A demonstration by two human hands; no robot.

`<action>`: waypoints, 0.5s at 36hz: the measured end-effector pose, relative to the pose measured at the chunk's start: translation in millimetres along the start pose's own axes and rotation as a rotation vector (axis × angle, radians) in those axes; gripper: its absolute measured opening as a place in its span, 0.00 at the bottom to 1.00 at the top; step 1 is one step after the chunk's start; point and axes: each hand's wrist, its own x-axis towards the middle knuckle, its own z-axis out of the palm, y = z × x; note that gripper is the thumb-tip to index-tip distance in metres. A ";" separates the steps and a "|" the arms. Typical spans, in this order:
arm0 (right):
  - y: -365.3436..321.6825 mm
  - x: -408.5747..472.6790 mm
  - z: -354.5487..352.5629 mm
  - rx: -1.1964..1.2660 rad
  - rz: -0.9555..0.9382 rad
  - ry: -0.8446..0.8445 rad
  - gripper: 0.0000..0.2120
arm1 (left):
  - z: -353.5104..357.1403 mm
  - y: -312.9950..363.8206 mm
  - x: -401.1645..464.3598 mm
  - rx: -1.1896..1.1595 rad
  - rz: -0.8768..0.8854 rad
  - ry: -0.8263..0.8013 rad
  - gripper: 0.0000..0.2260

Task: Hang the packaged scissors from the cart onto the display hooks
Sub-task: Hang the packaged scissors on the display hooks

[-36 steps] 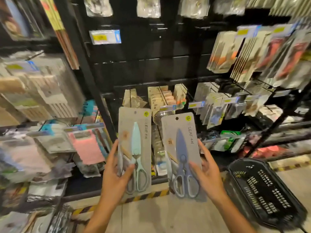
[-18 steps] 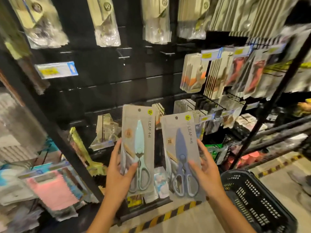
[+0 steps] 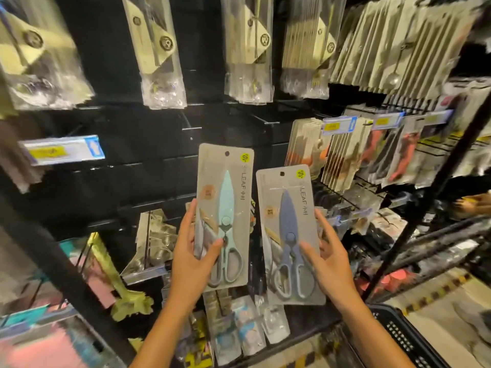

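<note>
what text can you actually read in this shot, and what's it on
"LEAF", running down the card of the mint scissors pack held by the left hand.
"LEAF", likewise on the blue scissors pack held by the right hand.
Yellow stickers, orange seals, shelf price tags: too blurred to read.

Both hands have lifted: left hand (image 3: 190, 257) raises the mint scissors pack (image 3: 224, 216) higher against the black display panel (image 3: 148, 155), ahead of the blue scissors pack (image 3: 289, 235) in the right hand (image 3: 328, 261). Black basket (image 3: 403, 338) has slid toward the lower right corner, mostly out of view.
</note>
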 end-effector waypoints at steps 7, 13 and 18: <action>-6.2 46.7 -3.3 0.078 -0.057 -0.028 0.32 | 15.1 16.3 25.1 0.022 0.056 0.044 0.38; 0.3 83.5 -5.7 0.081 -0.088 -0.080 0.32 | 24.3 20.7 35.0 0.089 0.071 0.117 0.39; 3.5 104.5 -5.8 0.126 -0.095 -0.143 0.31 | 33.3 23.1 40.7 0.141 0.082 0.183 0.39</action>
